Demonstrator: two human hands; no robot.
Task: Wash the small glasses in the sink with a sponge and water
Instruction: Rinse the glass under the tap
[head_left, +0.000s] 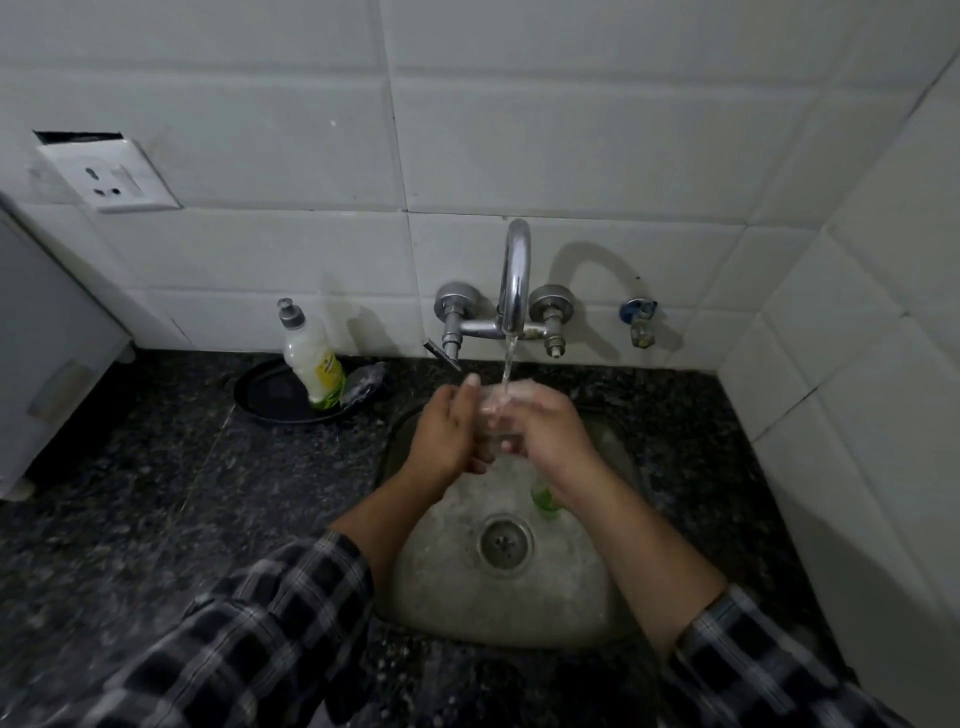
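I see a soap bottle (313, 364) standing on a black plate (260, 389) on the dark speckled tabletop (208, 493), against the tiled wall (571, 130). A socket (109, 176) sits upper left, above a grey appliance (47, 338). A small valve (640, 325) juts from the wall at right.

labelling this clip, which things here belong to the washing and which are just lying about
Job: glass, held by left hand and right hand; tap; sink.
Lying about: bottle, plate, scrubber, socket, valve.

black-white plaid sleeves (270, 623); speckled black counter (234, 483); white tiles (571, 145); grey sink (447, 587); white bottle (309, 356), yellow-green label (327, 376).
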